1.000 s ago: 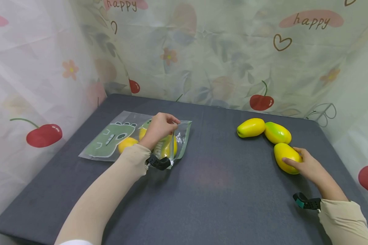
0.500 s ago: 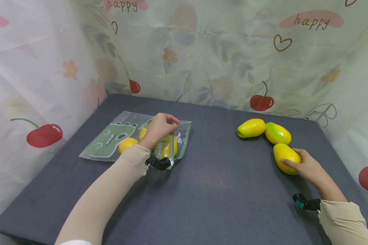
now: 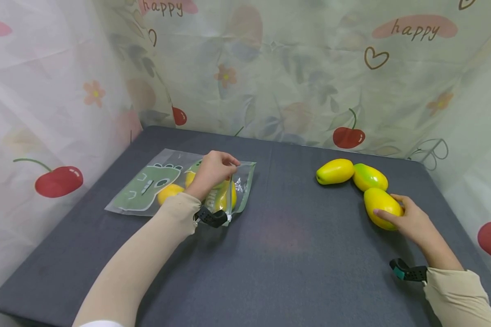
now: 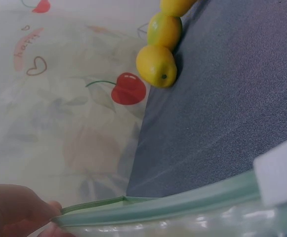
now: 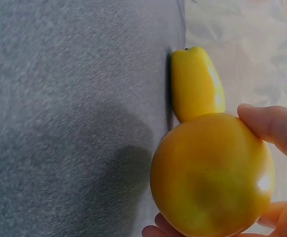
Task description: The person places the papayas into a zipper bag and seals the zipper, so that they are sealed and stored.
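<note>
My left hand [image 3: 215,172] pinches the upper corner of a clear zip bag's mouth; its fingertips also show in the left wrist view. The zip bag [image 3: 143,188], printed with a green cartoon face, lies on the left with several yellow fruits [image 3: 170,192] inside, partly hidden by the hand. On the right, my right hand [image 3: 411,220] grips a plump yellow mango [image 3: 380,206], thumb on the near side. The right wrist view shows the same mango [image 5: 210,173] from its rounded end. Whether it touches the table cannot be told.
Two more yellow mangoes lie just beyond the right hand: a greenish one [image 3: 370,177] and a yellow one [image 3: 334,171], touching each other. All stand on a dark grey table [image 3: 286,263]. A printed curtain [image 3: 286,68] rises behind and along both sides.
The gripped mango has shifted slightly up and left in the head view, the right hand with it. My left hand and the bag have stayed put.
</note>
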Motion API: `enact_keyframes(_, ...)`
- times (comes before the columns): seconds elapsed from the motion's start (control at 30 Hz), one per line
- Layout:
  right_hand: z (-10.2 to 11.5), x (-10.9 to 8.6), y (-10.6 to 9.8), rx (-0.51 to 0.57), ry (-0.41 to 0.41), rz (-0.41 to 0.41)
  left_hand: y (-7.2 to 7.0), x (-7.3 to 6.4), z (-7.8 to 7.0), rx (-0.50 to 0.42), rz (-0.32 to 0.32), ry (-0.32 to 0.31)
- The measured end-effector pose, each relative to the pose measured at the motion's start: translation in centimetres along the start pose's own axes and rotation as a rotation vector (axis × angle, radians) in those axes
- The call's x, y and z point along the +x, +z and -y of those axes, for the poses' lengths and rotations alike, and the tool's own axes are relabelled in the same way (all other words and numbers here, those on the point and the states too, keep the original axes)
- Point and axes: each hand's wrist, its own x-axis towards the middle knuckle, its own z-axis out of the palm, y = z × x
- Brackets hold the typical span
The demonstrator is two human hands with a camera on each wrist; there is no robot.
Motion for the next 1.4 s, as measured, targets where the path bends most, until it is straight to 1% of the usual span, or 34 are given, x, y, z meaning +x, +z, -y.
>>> enact_keyframes(0.1,0.3,-0.1,-0.1,0.006,0.000,-0.012,0.0,0.0,0.0,-0.003,0.000,-0.007)
enact_keyframes(0.27,1.1,-0.5,-0.2,0.002,-0.022,-0.041,-0.1,-0.1,-0.1,0.002,-0.001,-0.010)
enact_keyframes(0.7,4.3,-1.8,0.0,0.048,-0.059,-0.093,-0.1,-0.1,-0.1,0.000,0.000,-0.009)
enact_keyframes(0.87,5.5,-2.1,0.5,0.059,-0.083,-0.100,-0.1,-0.1,-0.1,0.003,0.006,-0.015)
enact_keyframes(1.0,6.3,-2.3,0.9,0.072,-0.114,-0.121,-0.1,-0.1,-0.1,0.009,0.003,-0.013)
enact_keyframes(1.23,7.7,-2.6,1.8,0.139,-0.144,-0.151,-0.1,-0.1,-0.2,0.015,-0.003,-0.013)
enact_keyframes(1.4,8.6,-3.0,2.7,0.182,-0.183,-0.164,-0.1,0.0,-0.1,0.012,-0.005,-0.016)
